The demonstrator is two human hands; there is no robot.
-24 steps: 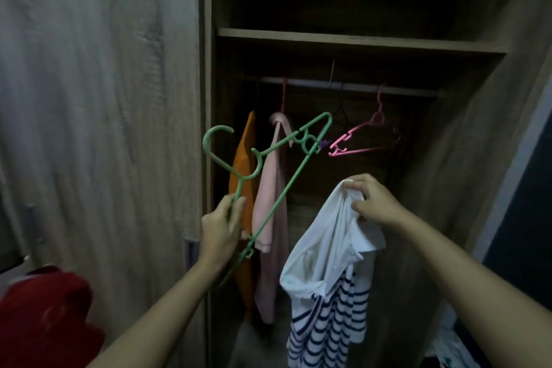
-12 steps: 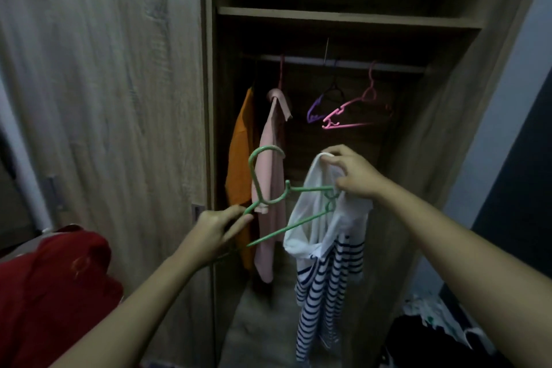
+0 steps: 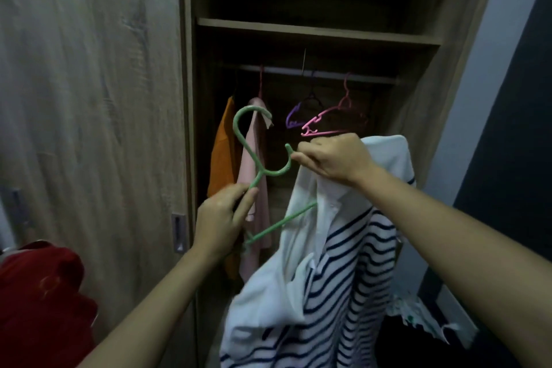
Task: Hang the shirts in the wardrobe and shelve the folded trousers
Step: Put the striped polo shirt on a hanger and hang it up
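My left hand grips a green plastic hanger by its neck, hook pointing up. One arm of the hanger runs into the collar of a white shirt with navy stripes. My right hand pinches the shirt's collar at the top, close to the hanger's small side hook. The shirt hangs down in front of the open wardrobe. Inside, a rail carries an orange shirt and a pink shirt on the left.
Empty purple and pink hangers hang on the rail's right half. A wooden shelf sits above the rail. The closed wardrobe door fills the left. A red garment lies at lower left; dark clothing lies at lower right.
The hanger has swung upright and its arm has gone further into the shirt's collar. My right hand moved up and right with the collar. Both hands are closer to me.
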